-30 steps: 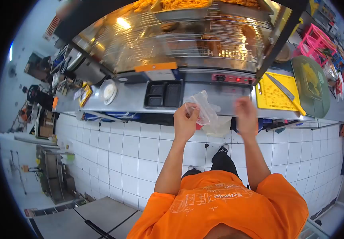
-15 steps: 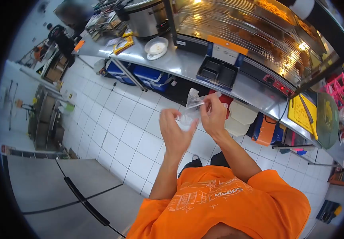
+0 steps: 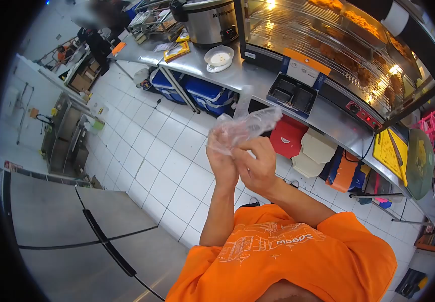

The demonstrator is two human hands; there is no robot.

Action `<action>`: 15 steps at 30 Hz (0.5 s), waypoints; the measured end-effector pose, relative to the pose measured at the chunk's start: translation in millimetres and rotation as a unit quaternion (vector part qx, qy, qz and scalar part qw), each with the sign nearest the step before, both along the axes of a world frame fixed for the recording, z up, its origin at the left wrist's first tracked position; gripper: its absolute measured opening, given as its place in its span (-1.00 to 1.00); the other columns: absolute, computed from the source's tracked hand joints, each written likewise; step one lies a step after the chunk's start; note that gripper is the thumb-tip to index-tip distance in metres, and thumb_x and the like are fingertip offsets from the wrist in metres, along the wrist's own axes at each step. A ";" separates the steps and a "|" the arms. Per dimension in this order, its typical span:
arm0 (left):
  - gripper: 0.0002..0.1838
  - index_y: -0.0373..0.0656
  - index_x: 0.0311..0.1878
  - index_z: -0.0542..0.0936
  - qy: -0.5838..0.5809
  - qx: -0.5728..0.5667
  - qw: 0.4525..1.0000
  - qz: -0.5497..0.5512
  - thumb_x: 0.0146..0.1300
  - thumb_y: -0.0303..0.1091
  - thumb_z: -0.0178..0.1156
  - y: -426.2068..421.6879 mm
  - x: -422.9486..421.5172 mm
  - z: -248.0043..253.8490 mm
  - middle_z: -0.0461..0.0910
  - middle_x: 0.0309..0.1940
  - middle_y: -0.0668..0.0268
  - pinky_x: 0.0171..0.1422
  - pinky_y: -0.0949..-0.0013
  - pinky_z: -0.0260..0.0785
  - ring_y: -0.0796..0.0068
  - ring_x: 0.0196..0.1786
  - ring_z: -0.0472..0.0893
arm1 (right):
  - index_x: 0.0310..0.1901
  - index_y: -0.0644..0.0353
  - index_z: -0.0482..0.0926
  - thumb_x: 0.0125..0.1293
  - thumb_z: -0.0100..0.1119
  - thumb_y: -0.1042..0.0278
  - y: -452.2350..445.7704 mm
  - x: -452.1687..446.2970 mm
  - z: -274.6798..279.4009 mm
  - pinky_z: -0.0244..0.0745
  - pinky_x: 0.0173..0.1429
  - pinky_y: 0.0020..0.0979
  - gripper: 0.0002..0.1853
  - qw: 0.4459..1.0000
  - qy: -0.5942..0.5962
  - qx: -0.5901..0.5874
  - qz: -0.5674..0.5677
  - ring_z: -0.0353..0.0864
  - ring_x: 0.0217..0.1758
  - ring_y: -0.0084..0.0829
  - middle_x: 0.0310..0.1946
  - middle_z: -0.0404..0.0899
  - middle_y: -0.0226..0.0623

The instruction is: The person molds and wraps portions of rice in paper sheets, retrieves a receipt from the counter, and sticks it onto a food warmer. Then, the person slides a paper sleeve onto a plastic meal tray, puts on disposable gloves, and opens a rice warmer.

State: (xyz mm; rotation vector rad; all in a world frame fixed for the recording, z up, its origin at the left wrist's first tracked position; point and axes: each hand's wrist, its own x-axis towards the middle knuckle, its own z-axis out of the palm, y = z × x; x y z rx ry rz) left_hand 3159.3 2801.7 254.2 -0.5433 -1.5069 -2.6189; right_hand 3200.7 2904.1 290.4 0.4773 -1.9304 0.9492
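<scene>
A thin, clear plastic glove [image 3: 247, 123] is crumpled over the fingers of my left hand [image 3: 222, 158], with its loose end spreading up and to the right. Through the plastic, the shape of those fingers is unclear. My right hand [image 3: 257, 163] touches the left one and pinches the plastic near its lower edge, thumb and fingers together. Both hands are above the tiled floor, in front of the steel counter [image 3: 250, 78]. Beyond them on the counter is a black compartment tray [image 3: 293, 94].
A heated display cabinet [image 3: 328, 45] holds fried food. Left of it are a rice cooker [image 3: 210, 22] and a white bowl [image 3: 219, 58]. A knife lies on a yellow cutting board [image 3: 389, 151]. Blue bags [image 3: 205, 95] sit under the counter. Another person [image 3: 95, 45] stands far left.
The view has swung right-to-left across the counter. My right hand, apart from the plastic at first, has come to my left and grips it. The plastic now covers my left fingers.
</scene>
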 end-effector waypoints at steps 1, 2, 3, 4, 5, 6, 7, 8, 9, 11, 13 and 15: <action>-0.24 -0.21 0.59 0.18 -0.059 0.036 0.997 -0.045 0.54 0.09 0.06 -2.6 1.4 4.5 0.54 0.26 0.08 0.49 0.04 0.36 0.17 0.32 0.53 | -0.25 0.20 0.69 -0.08 0.36 0.52 2.5 1.1 3.2 0.33 -0.18 -0.25 -0.73 1.000 0.000 0.006 0.000 0.54 -0.28 -0.29 -0.33 0.58 -0.38; -0.19 -0.17 0.59 0.17 -0.091 0.063 0.991 -0.079 0.51 0.21 0.02 -2.7 4.3 9.4 0.51 0.27 0.07 0.49 -0.02 0.34 0.14 0.34 0.51 | -0.25 0.20 0.69 -0.08 0.36 0.51 4.6 2.8 5.4 0.34 -0.17 -0.26 -0.73 1.000 -0.001 0.011 0.000 0.55 -0.28 -0.30 -0.33 0.59 -0.38; -0.14 -0.13 0.60 0.16 -0.124 0.089 0.982 -0.111 0.49 0.32 -0.03 -2.4 7.4 16.4 0.49 0.29 0.06 0.50 -0.07 0.33 0.11 0.35 0.50 | -0.25 0.20 0.69 -0.08 0.36 0.51 6.1 5.1 7.2 0.35 -0.17 -0.26 -0.74 1.000 -0.003 0.015 0.001 0.55 -0.28 -0.30 -0.33 0.59 -0.39; -0.09 -0.08 0.61 0.15 -0.129 0.107 0.977 -0.130 0.45 0.41 -0.08 -0.4 12.4 34.4 0.46 0.32 0.04 0.50 -0.13 0.30 0.07 0.37 0.48 | -0.24 0.19 0.69 -0.07 0.36 0.51 7.5 7.8 9.1 0.36 -0.16 -0.27 -0.73 1.000 -0.002 0.016 -0.005 0.56 -0.27 -0.31 -0.32 0.60 -0.39; -0.04 -0.04 0.62 0.13 -0.134 0.124 0.972 -0.148 0.42 0.50 -0.14 0.8 15.4 46.5 0.44 0.35 0.03 0.51 -0.18 0.28 0.03 0.40 0.45 | -0.24 0.19 0.69 -0.07 0.35 0.50 8.1 12.1 10.6 0.36 -0.15 -0.27 -0.73 1.000 -0.003 0.016 -0.009 0.57 -0.27 -0.31 -0.31 0.60 -0.39; -0.08 0.04 0.62 0.15 -0.090 0.153 0.962 -0.209 0.43 0.51 -0.19 0.8 14.2 50.5 0.32 0.45 0.00 0.54 -0.24 0.23 -0.04 0.49 0.35 | -0.24 0.19 0.69 -0.07 0.35 0.50 8.5 16.2 12.6 0.37 -0.14 -0.27 -0.73 1.000 -0.004 0.017 -0.013 0.58 -0.26 -0.32 -0.31 0.60 -0.39; -0.09 0.05 0.63 0.13 -0.084 0.172 0.952 -0.237 0.44 0.49 -0.18 3.0 12.3 52.8 0.30 0.47 -0.01 0.56 -0.25 0.19 -0.05 0.52 0.31 | -0.24 0.20 0.69 -0.08 0.34 0.53 9.8 19.0 16.8 0.36 -0.14 -0.26 -0.73 1.000 0.004 0.015 -0.008 0.57 -0.27 -0.31 -0.30 0.61 -0.37; -0.10 0.07 0.64 0.12 -0.080 0.190 0.942 -0.265 0.45 0.48 -0.17 5.0 11.6 54.3 0.29 0.48 -0.01 0.58 -0.26 0.16 -0.06 0.55 0.27 | -0.24 0.20 0.69 -0.08 0.33 0.56 10.5 22.8 21.6 0.35 -0.14 -0.26 -0.72 1.000 0.011 0.013 -0.004 0.56 -0.28 -0.31 -0.29 0.61 -0.34; -0.11 0.08 0.65 0.10 -0.077 0.209 0.930 -0.292 0.46 0.46 -0.16 6.7 11.2 55.1 0.27 0.50 -0.01 0.60 -0.27 0.13 -0.07 0.58 0.23 | -0.24 0.21 0.70 -0.08 0.31 0.59 10.8 25.8 23.8 0.34 -0.15 -0.25 -0.72 1.000 0.017 0.010 0.001 0.56 -0.29 -0.31 -0.29 0.61 -0.32; -0.13 0.07 0.65 0.08 -0.092 0.273 0.907 -0.307 0.47 0.36 -0.05 7.3 11.1 46.4 0.22 0.53 -0.01 0.65 -0.29 0.04 -0.07 0.62 0.14 | -0.24 0.22 0.69 -0.10 0.32 0.59 10.4 26.3 24.5 0.39 -0.15 -0.26 -0.71 1.000 0.027 -0.007 0.013 0.56 -0.29 -0.31 -0.29 0.61 -0.32; -0.14 0.04 0.65 0.07 -0.095 0.215 0.931 -0.281 0.46 0.25 0.06 6.7 9.1 42.7 0.18 0.55 -0.01 0.67 -0.29 -0.02 -0.06 0.64 0.09 | -0.24 0.23 0.69 -0.11 0.32 0.59 6.7 29.1 24.3 0.44 -0.18 -0.28 -0.71 0.999 0.026 -0.014 0.027 0.56 -0.29 -0.31 -0.29 0.61 -0.31; -0.14 0.01 0.64 0.08 -0.076 0.031 0.974 -0.209 0.44 0.13 0.18 9.3 0.5 43.8 0.17 0.56 0.00 0.68 -0.29 -0.04 -0.05 0.66 0.06 | -0.24 0.25 0.69 -0.12 0.32 0.60 2.9 32.9 24.9 0.48 -0.22 -0.31 -0.70 0.999 0.018 -0.008 0.045 0.57 -0.30 -0.31 -0.29 0.60 -0.30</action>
